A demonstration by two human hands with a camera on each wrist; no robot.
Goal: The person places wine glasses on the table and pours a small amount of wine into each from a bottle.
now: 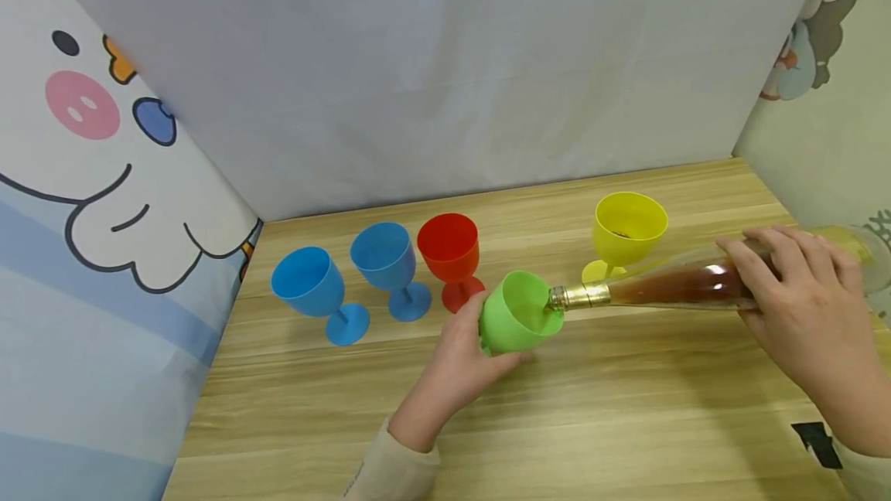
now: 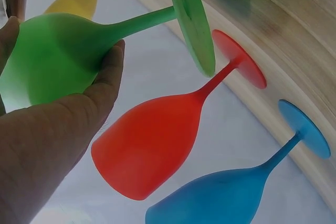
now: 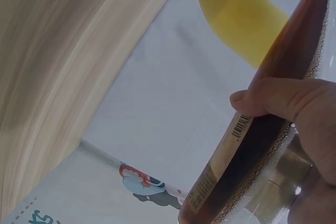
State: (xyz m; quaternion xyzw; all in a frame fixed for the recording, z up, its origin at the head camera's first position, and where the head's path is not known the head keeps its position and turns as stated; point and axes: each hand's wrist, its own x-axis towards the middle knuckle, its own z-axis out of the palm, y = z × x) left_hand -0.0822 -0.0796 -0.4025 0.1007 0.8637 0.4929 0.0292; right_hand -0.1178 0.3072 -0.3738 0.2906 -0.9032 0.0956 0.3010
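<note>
My left hand [image 1: 462, 358] grips a green goblet [image 1: 511, 323] by its bowl and holds it tilted to the right; in the left wrist view its foot is raised off the table. My right hand [image 1: 800, 292] holds a glass bottle [image 1: 682, 284] of brown liquid almost level. The bottle's gold neck points left, and its mouth is at the green goblet's rim. Behind the bottle stands a yellow goblet [image 1: 629, 226] with a little dark liquid inside. In the right wrist view, the thumb [image 3: 273, 98] lies across the bottle near its label.
A red goblet [image 1: 448, 250] stands just behind my left hand. Two blue goblets, one nearer it [image 1: 384, 257] and one farther left [image 1: 309, 284], stand beside it. The wooden table [image 1: 557, 439] ends at a pale cloth backdrop [image 1: 452, 83]. Printed cartoon panels flank it.
</note>
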